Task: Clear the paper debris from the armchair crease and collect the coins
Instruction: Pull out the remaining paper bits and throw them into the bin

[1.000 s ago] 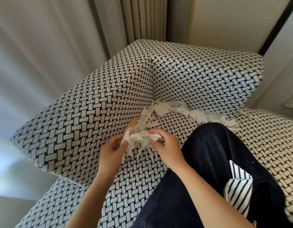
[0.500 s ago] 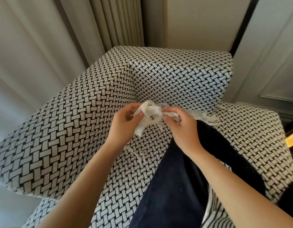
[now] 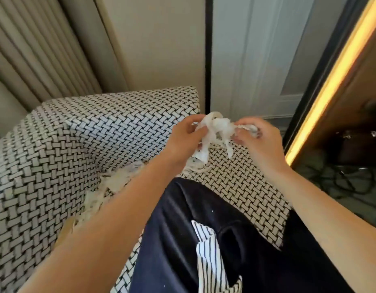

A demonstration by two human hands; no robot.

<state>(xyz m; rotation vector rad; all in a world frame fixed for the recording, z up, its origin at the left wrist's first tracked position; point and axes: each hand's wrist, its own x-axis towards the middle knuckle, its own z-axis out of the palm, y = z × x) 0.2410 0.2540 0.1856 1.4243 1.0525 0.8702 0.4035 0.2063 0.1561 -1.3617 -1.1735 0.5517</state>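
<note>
Head view has swung right since half a second ago, showing a lit strip (image 3: 335,70); left hand (image 3: 183,138) and right hand (image 3: 259,142) still pinch the paper wad (image 3: 216,130) between curled fingers, raised above the armchair (image 3: 77,134); loose shreds (image 3: 115,182) lie in its crease (image 3: 97,172), lower left.

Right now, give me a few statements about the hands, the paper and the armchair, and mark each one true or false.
1. The left hand and the right hand both grip the paper wad. True.
2. The armchair is covered in a black-and-white woven pattern. True.
3. The armchair's crease holds no paper. False: loose shreds lie along it.
4. A coin lies in plain view on the seat. False: no coin shows anywhere in this view.
</note>
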